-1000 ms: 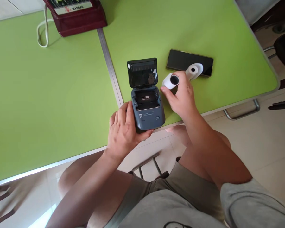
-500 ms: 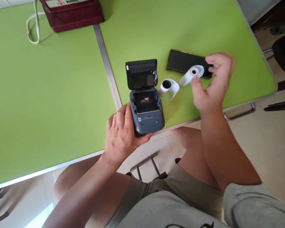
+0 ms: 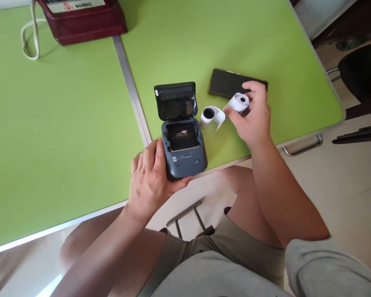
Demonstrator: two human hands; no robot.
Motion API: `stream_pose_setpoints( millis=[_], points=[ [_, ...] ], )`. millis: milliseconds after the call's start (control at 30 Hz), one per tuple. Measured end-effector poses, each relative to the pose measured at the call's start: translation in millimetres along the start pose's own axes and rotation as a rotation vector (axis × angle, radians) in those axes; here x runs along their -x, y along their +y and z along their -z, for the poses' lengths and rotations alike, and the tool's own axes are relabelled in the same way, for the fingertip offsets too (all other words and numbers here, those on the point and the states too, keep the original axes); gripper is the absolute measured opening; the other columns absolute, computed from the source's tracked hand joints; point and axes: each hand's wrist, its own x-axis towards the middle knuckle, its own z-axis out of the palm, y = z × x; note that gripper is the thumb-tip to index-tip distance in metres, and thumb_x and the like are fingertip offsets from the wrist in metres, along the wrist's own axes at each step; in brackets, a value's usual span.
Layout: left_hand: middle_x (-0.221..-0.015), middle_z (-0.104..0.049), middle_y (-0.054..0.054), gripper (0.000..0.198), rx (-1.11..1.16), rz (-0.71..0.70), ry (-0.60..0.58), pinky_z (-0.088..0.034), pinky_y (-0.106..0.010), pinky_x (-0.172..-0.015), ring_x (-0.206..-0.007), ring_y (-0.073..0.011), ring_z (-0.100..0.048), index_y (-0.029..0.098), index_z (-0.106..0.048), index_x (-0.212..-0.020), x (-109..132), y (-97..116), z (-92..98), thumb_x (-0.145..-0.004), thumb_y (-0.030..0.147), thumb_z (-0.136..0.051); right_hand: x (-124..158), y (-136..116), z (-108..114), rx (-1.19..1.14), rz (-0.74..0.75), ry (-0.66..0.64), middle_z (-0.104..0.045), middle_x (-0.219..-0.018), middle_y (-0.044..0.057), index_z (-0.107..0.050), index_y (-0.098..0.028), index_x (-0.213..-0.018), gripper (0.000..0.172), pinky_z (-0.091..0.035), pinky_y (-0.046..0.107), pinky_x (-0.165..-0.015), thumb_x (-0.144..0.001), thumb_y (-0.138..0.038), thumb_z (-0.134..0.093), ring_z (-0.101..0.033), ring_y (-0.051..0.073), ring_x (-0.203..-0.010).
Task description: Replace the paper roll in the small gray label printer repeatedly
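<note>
A small grey-blue printer (image 3: 183,152) stands at the green table's near edge with its lid (image 3: 174,100) flipped up and its paper bay bare. My left hand (image 3: 150,178) grips the printer's left side and front. Just right of it lies a nearly spent white paper roll (image 3: 210,116) with a loose curl. My right hand (image 3: 252,117) is closed around a fuller white paper roll (image 3: 238,101), thumb and fingers on its sides. That roll sits partly over a black phone (image 3: 227,83).
A dark red box (image 3: 80,20) with a white cord (image 3: 29,35) sits at the table's far left. A metal seam (image 3: 131,93) splits the green table (image 3: 64,123). A dark chair (image 3: 361,68) stands at the right. My knees are under the table edge.
My right hand set down the nearly spent roll beside the printer, swung right over the phone, and has now closed on the fuller roll. The left hand stayed on the printer.
</note>
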Motion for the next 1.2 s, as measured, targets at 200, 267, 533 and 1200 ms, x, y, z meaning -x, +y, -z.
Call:
stream_pose_setpoints(
  millis=[200, 267, 533, 1200],
  points=[
    [-0.14, -0.061, -0.027, 0.112, 0.009, 0.023, -0.016, -0.046, -0.048, -0.104, -0.12, -0.0376, -0.064, 0.005, -0.04, -0.158, 1, 1, -0.8, -0.088, 0.093, -0.038, 7, -60, 6, -0.221, 0.335, 0.178, -0.069, -0.099, 0.005, -0.054, -0.027, -0.117, 0.039, -0.059, 0.039, -0.077, -0.091, -0.05, -0.073, -0.07, 0.021, -0.089],
    [-0.139, -0.061, -0.027, 0.111, -0.001, 0.012, -0.017, -0.046, -0.048, -0.104, -0.12, -0.0382, -0.064, 0.004, -0.04, -0.157, 2, 0, -1.2, -0.089, 0.092, -0.038, 14, -88, 7, -0.152, 0.382, 0.018, -0.072, -0.111, 0.007, -0.058, -0.028, -0.122, 0.036, -0.061, 0.043, -0.087, -0.095, -0.048, -0.07, -0.072, 0.024, -0.099],
    [-0.137, -0.063, -0.029, 0.112, 0.0, -0.007, -0.015, -0.047, -0.05, -0.101, -0.119, -0.0395, -0.064, 0.0, -0.042, -0.155, 3, 0, -1.6, -0.09, 0.092, -0.036, 30, -123, -4, -0.029, 0.369, -0.207, -0.076, -0.098, 0.006, -0.062, -0.026, -0.101, 0.02, -0.06, 0.048, -0.087, -0.089, -0.026, -0.078, -0.071, 0.025, -0.087],
    [-0.133, -0.065, -0.028, 0.111, 0.012, -0.001, 0.03, -0.047, -0.049, -0.101, -0.116, -0.0385, -0.066, 0.001, -0.041, -0.155, 2, 1, -3.7, -0.09, 0.091, -0.038, 16, -137, 4, 0.081, 0.404, -0.444, -0.072, -0.079, 0.0, -0.062, -0.02, -0.076, 0.021, -0.036, 0.037, -0.084, -0.094, -0.011, -0.059, -0.06, 0.018, -0.08]
  ],
)
